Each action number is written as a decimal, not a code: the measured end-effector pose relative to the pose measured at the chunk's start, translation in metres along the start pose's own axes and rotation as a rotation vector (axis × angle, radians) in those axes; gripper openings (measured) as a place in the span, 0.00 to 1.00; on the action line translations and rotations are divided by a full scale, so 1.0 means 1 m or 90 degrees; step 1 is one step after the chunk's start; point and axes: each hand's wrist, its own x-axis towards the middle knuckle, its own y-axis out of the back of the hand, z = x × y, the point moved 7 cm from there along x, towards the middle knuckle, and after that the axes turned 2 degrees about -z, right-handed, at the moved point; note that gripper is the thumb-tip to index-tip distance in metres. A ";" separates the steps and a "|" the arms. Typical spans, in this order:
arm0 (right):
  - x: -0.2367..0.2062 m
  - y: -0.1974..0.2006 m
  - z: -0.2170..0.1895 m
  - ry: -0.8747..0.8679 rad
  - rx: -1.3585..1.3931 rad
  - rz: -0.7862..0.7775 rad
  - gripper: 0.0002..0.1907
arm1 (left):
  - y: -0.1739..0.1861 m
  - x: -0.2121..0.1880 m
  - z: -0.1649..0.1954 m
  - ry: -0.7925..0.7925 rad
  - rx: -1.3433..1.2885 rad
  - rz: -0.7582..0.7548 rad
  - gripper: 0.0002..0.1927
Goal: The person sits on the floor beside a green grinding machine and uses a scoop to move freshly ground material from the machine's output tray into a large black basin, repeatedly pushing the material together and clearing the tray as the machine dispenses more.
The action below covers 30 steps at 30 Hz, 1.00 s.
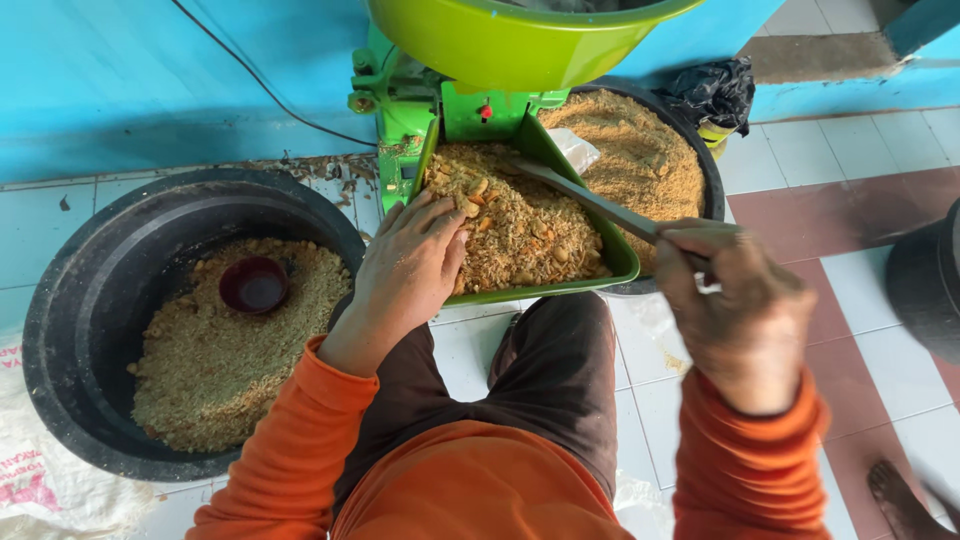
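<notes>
Left hand (412,262) rests flat, fingers spread, on the loose crumbly mix at the green tray (560,292)'s near left corner. Right hand (735,310) clenches the knife (590,202) handle; that stiff blade looks light, best gripped there.

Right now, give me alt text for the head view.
Left hand rests in a green tray of crushed peanut mix; right hand holds a stick over it. Black tubs of crumbs sit on either side.

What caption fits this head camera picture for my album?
Left hand sorts crumbly mix in a green tray while right hand holds a stick.
</notes>
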 end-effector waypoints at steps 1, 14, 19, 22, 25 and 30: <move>0.002 0.009 -0.003 0.002 0.001 -0.007 0.07 | 0.000 0.000 0.000 0.002 0.004 0.000 0.15; 0.004 -0.017 -0.008 0.028 0.067 -0.050 0.06 | -0.003 -0.002 -0.004 -0.001 0.018 0.004 0.15; 0.002 -0.028 -0.013 0.071 0.025 -0.026 0.07 | -0.003 -0.001 -0.006 0.005 0.004 -0.005 0.16; 0.002 -0.041 -0.012 0.084 0.032 -0.035 0.07 | -0.002 -0.001 -0.006 0.009 0.012 -0.005 0.15; 0.006 -0.069 -0.007 0.105 0.045 -0.033 0.07 | -0.001 0.000 -0.005 0.011 0.008 -0.005 0.15; 0.005 -0.108 0.017 0.055 0.112 -0.062 0.08 | 0.008 0.000 -0.002 0.004 -0.012 0.014 0.11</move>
